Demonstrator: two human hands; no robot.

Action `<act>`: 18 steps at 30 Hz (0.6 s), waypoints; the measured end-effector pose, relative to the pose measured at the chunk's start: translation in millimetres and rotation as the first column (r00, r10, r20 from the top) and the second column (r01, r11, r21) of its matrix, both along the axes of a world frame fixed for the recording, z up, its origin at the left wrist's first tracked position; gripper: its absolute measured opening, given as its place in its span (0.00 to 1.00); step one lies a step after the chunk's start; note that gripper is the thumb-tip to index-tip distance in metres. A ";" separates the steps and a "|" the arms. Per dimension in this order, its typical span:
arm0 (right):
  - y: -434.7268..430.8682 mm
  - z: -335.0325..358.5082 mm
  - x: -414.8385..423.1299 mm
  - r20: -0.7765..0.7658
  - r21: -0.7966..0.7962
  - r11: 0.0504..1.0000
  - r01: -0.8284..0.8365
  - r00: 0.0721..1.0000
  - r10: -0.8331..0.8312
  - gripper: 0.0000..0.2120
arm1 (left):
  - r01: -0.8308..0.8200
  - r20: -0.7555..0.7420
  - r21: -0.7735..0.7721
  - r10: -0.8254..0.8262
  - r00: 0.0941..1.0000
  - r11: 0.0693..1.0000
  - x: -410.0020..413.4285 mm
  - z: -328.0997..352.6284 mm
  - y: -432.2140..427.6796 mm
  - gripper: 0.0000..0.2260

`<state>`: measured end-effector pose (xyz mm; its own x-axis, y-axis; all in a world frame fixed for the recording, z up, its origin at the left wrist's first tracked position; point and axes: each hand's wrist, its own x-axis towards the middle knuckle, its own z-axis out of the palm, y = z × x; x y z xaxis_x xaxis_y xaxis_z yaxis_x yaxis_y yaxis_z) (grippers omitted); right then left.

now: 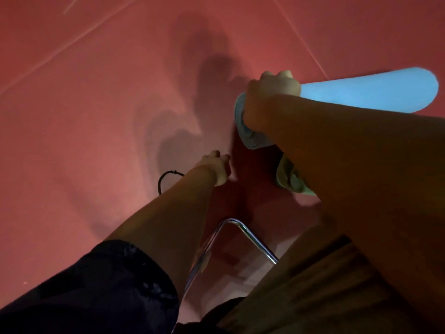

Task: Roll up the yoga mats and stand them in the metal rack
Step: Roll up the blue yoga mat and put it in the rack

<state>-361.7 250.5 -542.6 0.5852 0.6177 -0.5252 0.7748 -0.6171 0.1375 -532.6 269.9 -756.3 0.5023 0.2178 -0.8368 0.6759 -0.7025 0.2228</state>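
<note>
Blue yoga mat (pixel 373 90), rolled, sat clasped in the right grip (pixel 269 97); the left grip (pixel 218 167) curled above the red floor (pixel 96 116), its hold unclear.

Single head-worn view, looking steeply down, close over both forearms and red floor (pixel 96 116)

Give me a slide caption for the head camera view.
Right hand grips a rolled blue mat over the red floor, chrome rack below.
</note>
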 end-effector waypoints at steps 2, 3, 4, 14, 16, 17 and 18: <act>-6.4 -3.6 7.7 -0.014 0.036 0.998 0.049 0.999 -0.048 0.22 | 0.043 0.056 0.006 -0.044 0.997 0.999 18.7 23.7 -8.2 0.34; -9.2 -3.9 9.3 -0.002 0.073 0.996 0.052 0.999 -0.052 0.23 | 0.088 0.102 0.005 -0.088 0.991 0.996 28.9 31.5 -12.9 0.37; -8.8 -9.1 13.4 0.038 0.083 0.995 0.047 0.998 -0.050 0.23 | 0.144 0.156 0.007 -0.144 0.977 0.990 40.4 33.9 -17.5 0.39; -22.3 -28.1 27.1 0.116 0.129 0.992 -0.002 0.993 -0.013 0.25 | 0.421 -0.054 0.026 -0.419 0.906 0.907 109.5 24.4 -54.7 0.38; -25.6 -28.0 29.5 0.109 0.121 0.993 -0.011 0.994 -0.002 0.26 | 0.495 -0.055 0.004 -0.494 0.868 0.869 104.3 2.1 -56.1 0.37; -26.5 -27.3 30.7 0.110 0.114 0.993 -0.013 0.994 0.001 0.26 | 0.534 -0.075 -0.004 -0.532 0.843 0.846 98.9 -8.4 -56.9 0.36; -27.4 -27.5 31.8 0.114 0.106 0.994 -0.015 0.993 0.003 0.27 | 0.564 -0.093 -0.001 -0.562 0.822 0.825 93.9 -12.4 -57.4 0.35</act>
<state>-329.8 223.1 -570.1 0.6313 0.6723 -0.3866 0.7637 -0.6257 0.1589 -438.8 212.5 -768.7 0.4709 -0.0590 -0.8802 0.1762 -0.9714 0.1593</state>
